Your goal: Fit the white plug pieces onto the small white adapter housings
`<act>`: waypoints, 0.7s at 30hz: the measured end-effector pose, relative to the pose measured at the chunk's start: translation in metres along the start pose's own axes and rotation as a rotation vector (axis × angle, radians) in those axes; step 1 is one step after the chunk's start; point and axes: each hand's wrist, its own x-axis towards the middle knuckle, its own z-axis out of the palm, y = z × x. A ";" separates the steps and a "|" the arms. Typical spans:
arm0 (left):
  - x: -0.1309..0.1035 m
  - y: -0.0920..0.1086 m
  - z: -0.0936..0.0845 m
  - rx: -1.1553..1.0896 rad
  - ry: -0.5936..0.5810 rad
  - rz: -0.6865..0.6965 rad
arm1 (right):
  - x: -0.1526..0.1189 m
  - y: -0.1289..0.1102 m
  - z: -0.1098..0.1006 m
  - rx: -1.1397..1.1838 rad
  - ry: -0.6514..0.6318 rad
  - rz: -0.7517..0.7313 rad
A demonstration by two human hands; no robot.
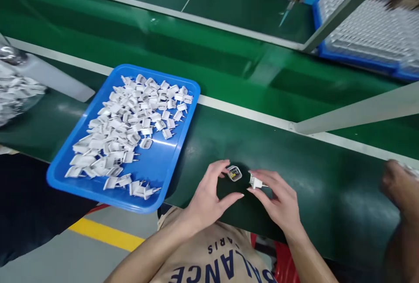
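On the dark green bench lies a white charger housing (235, 173), its open end up and yellow and dark parts showing inside. My left hand (209, 193) is beside it, thumb and fingers apart, the fingertips at the housing's left edge; whether they touch it I cannot tell. A white plug piece with metal pins (255, 181) is pinched between the thumb and fingers of my right hand (278, 195), just right of the housing. To the left, a blue tray (176, 152) holds a heap of similar white plug pieces (131, 117).
At far left a clear bag (19, 93) of white parts lies near another person's dark clothing (36, 204). Another person's hand (401, 187) is at the right edge. A metal post (360, 108) slants behind the bench. Blue trays (363, 58) with white parts stand top right.
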 end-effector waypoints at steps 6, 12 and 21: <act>0.021 -0.028 0.003 0.443 -0.098 0.222 | -0.006 -0.003 0.001 -0.112 0.069 0.229; 0.023 -0.040 0.019 0.549 0.048 0.202 | 0.004 -0.021 0.007 -0.165 -0.134 0.122; 0.020 -0.044 0.012 0.456 0.059 0.325 | 0.007 -0.023 0.031 -0.411 -0.166 -0.050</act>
